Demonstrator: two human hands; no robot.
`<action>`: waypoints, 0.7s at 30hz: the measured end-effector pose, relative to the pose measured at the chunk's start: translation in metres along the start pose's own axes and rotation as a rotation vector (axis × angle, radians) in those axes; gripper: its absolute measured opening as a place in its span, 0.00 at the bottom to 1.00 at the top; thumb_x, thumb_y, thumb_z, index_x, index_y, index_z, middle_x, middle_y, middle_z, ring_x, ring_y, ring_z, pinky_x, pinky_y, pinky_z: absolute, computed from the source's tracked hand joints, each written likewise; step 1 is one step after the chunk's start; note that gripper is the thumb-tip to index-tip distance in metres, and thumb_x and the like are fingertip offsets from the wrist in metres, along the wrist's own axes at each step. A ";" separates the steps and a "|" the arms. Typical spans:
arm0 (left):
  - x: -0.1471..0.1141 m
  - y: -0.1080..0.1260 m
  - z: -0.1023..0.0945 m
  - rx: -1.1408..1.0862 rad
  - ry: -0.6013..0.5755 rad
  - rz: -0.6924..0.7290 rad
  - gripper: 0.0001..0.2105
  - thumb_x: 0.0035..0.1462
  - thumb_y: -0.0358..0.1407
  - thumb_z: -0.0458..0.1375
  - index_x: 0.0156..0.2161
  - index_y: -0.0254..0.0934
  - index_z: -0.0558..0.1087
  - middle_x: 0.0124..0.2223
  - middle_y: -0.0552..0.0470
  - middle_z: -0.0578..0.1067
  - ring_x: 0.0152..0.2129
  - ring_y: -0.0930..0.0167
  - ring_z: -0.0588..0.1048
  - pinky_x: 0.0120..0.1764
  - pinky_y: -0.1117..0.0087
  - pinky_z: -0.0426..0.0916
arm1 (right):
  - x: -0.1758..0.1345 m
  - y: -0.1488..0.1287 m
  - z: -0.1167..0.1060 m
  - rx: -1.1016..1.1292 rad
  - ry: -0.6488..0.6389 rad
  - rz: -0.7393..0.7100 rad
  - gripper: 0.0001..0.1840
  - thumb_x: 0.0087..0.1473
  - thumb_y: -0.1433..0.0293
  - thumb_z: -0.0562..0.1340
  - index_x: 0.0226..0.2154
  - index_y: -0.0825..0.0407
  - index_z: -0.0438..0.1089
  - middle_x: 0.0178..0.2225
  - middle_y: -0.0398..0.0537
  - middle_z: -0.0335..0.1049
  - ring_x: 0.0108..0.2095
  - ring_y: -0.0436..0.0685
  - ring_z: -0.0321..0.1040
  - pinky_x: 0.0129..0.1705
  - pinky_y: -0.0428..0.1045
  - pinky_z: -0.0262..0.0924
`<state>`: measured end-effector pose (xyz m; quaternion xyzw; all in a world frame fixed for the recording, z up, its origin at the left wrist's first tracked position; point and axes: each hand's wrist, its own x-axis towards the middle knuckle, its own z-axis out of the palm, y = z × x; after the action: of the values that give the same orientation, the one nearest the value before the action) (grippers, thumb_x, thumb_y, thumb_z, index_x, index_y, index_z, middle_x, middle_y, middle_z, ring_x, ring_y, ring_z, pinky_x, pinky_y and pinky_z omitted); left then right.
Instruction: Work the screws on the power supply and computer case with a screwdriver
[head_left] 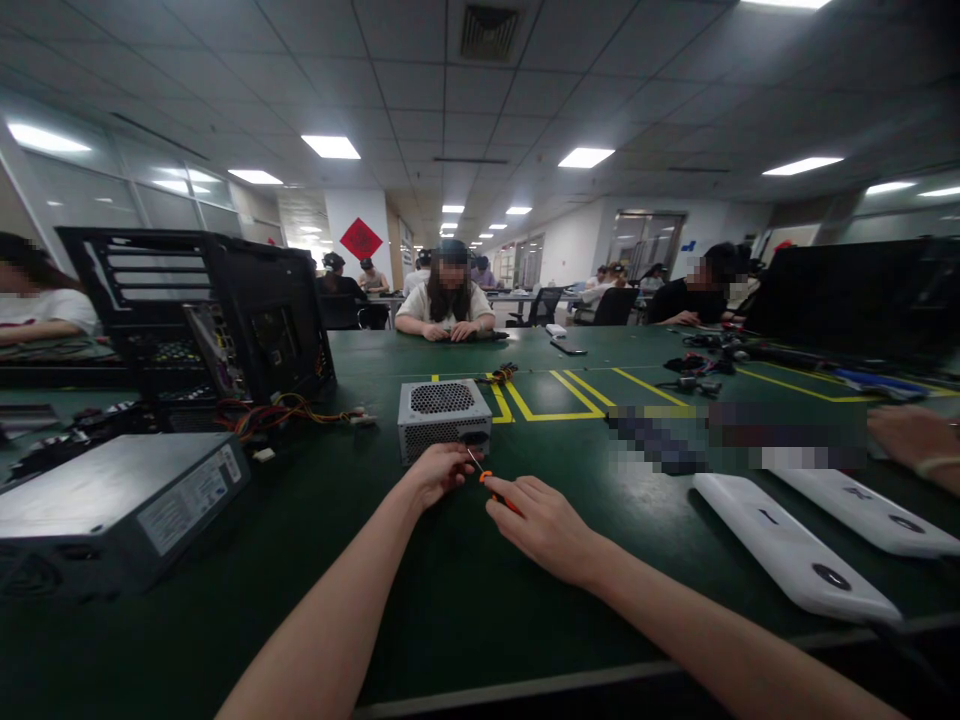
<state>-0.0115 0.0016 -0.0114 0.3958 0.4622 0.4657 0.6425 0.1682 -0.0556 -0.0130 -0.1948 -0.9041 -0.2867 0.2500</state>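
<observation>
Two bare hands at work over a green surface (315, 610), both near its middle. Right hand (541, 522): fingers curled around the orange-and-black handle of a screwdriver (487, 479), thumb side toward the left hand. Shaft points up and to the left. Left hand (436, 475): fingers bent, tips gathered beside the shaft's far end; cannot tell whether they pinch the shaft, a small part, or nothing.

Position of main item: a small grey power supply (444, 402) rests on the surface directly beyond the left hand, perforated grille on top, more perforations on the near face. Left fingers lie at the lower right of that face; contact with the casing not certain. Screwdriver tip is near the same corner, partly lost among the fingers.

Surroundings. Left: a larger power supply (112, 492) with a label on its side; behind it, an open black computer case (259, 320), coloured cables (289, 415) trailing from its base. Beyond the small unit: a cable bundle (501, 373) and yellow tape lines (562, 414). Right: two white devices lying side by side, the nearer one (791, 550) set lengthwise; another person's hand (909, 436) just past them. Across: a seated person (478, 300) in a light top.
</observation>
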 end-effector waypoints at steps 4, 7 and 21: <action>0.000 -0.001 0.000 0.002 -0.005 0.003 0.06 0.48 0.21 0.52 0.30 0.28 0.69 0.37 0.44 0.74 0.16 0.84 0.66 0.15 0.84 0.55 | 0.000 0.000 0.000 0.004 -0.001 -0.015 0.09 0.56 0.74 0.50 0.33 0.55 0.64 0.43 0.54 0.65 0.33 0.52 0.63 0.36 0.49 0.58; 0.001 -0.001 -0.001 0.007 -0.005 0.002 0.07 0.49 0.20 0.51 0.32 0.28 0.70 0.38 0.44 0.74 0.16 0.84 0.66 0.15 0.84 0.55 | 0.000 0.000 0.000 0.011 -0.011 -0.017 0.09 0.56 0.74 0.50 0.33 0.55 0.65 0.43 0.53 0.65 0.32 0.51 0.62 0.36 0.49 0.58; 0.000 0.000 -0.001 0.013 -0.005 0.004 0.07 0.48 0.20 0.51 0.31 0.28 0.71 0.38 0.43 0.74 0.15 0.84 0.66 0.14 0.84 0.55 | 0.000 0.000 -0.001 0.000 -0.004 -0.016 0.08 0.55 0.74 0.50 0.32 0.55 0.65 0.42 0.53 0.66 0.32 0.51 0.63 0.36 0.49 0.58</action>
<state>-0.0120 0.0015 -0.0120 0.4017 0.4630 0.4631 0.6402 0.1685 -0.0560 -0.0126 -0.1883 -0.9060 -0.2884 0.2462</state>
